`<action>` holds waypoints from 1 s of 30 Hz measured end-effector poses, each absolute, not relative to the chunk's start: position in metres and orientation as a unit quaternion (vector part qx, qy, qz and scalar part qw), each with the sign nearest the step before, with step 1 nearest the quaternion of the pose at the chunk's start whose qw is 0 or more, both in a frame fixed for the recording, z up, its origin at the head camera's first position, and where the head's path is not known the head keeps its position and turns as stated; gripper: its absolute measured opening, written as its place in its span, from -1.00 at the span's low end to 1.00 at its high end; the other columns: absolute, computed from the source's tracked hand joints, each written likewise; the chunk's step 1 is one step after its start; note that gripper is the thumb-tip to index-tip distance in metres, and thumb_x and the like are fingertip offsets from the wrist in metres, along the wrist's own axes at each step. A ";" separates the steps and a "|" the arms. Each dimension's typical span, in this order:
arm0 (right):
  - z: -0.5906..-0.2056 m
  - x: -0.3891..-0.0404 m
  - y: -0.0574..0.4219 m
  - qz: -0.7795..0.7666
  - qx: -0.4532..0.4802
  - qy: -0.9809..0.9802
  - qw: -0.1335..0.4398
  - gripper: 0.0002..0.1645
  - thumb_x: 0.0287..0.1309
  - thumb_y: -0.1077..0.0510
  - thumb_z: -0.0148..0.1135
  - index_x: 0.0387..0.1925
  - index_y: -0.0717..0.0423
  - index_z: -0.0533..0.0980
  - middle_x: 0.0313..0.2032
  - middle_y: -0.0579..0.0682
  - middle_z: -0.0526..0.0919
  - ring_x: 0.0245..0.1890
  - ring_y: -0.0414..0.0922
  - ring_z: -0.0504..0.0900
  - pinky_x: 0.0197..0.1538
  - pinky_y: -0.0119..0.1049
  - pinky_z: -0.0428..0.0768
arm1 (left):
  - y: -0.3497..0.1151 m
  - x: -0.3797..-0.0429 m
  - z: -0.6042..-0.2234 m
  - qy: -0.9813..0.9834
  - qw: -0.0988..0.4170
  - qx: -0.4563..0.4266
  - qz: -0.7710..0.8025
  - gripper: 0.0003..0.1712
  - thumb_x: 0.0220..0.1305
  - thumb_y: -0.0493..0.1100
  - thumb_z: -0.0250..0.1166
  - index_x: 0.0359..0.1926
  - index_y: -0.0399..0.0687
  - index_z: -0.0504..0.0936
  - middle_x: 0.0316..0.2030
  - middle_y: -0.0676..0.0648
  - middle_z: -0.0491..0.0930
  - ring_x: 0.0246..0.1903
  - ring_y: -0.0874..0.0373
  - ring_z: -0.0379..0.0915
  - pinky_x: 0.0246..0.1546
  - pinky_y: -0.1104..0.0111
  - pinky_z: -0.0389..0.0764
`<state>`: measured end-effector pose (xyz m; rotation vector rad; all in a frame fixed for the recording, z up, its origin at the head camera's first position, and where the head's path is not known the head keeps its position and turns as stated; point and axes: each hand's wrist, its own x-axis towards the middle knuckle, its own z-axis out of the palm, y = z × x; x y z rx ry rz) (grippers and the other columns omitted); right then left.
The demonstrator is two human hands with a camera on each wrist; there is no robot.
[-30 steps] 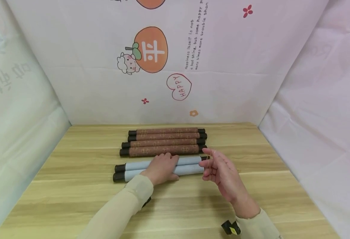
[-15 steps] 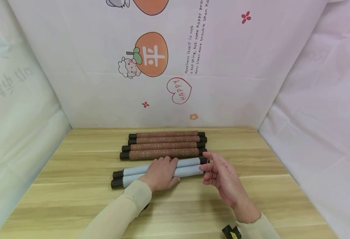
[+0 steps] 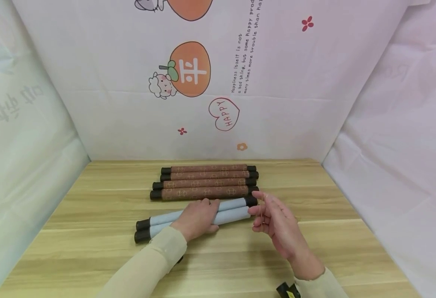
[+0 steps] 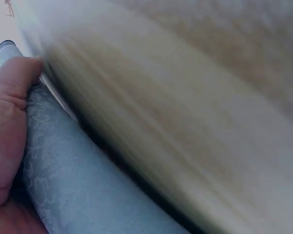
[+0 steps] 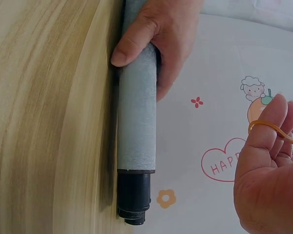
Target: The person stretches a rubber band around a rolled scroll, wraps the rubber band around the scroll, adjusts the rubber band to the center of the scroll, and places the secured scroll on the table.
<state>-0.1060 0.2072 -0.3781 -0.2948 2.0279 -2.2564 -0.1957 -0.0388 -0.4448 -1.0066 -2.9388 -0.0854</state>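
Two light blue hanging scrolls [image 3: 233, 214] with black end knobs lie side by side on the wooden table, slightly slanted. My left hand [image 3: 198, 219] grips both around the middle, thumb on the near side and fingers over the far side. In the left wrist view the thumb [image 4: 14, 78] presses against the patterned blue scroll [image 4: 88, 180]. My right hand [image 3: 279, 221] hovers by the scrolls' right ends, its fingers fairly straight and holding no scroll. A thin yellow-orange rubber band [image 5: 271, 125] loops round those fingers. The right hand partly hides the near scroll's right end.
Several brown patterned scrolls [image 3: 204, 192] with black knobs lie in a row just behind the blue ones. White printed cloth [image 3: 277, 124] stands along the table's back edge, with more cloth at both sides. Wooden tabletop [image 3: 233, 265] extends in front.
The blue scrolls have turned a little, their left ends coming nearer and to the left with my left hand. My right hand stays almost in place. The head view has tilted slightly.
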 end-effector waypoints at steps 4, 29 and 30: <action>-0.380 -0.106 0.207 -0.740 -0.081 0.666 0.048 -0.25 0.62 -0.26 -0.18 0.48 0.21 0.26 -0.17 -0.14 0.75 -0.34 -0.25 0.62 -0.16 -0.29 0.74 | -0.039 -0.195 -0.441 -0.947 0.004 -0.319 -0.040 -0.08 0.17 0.14 0.54 0.42 -0.16 0.39 -0.02 -0.20 0.67 -0.06 -0.06 0.65 -0.05 0.07 0.72; -0.384 -0.108 0.204 -0.694 -0.040 0.718 0.033 -0.55 0.62 0.14 -0.04 0.40 0.18 0.38 0.19 0.31 0.51 -0.23 -0.12 0.62 -0.15 -0.22 0.76 | -0.075 -0.166 -0.412 -0.939 0.080 -0.331 -0.050 -0.08 0.08 0.10 0.60 0.43 0.02 0.47 0.15 -0.09 0.66 0.04 -0.05 0.63 -0.03 0.04 0.68; -0.384 -0.108 0.204 -0.692 -0.042 0.720 0.031 -0.55 0.62 0.15 -0.02 0.40 0.19 0.39 0.18 0.30 0.50 -0.24 -0.13 0.62 -0.16 -0.23 0.76 | -0.077 -0.164 -0.410 -0.938 0.083 -0.332 -0.051 -0.07 0.07 0.10 0.61 0.43 0.02 0.47 0.15 -0.09 0.66 0.05 -0.05 0.63 -0.03 0.04 0.68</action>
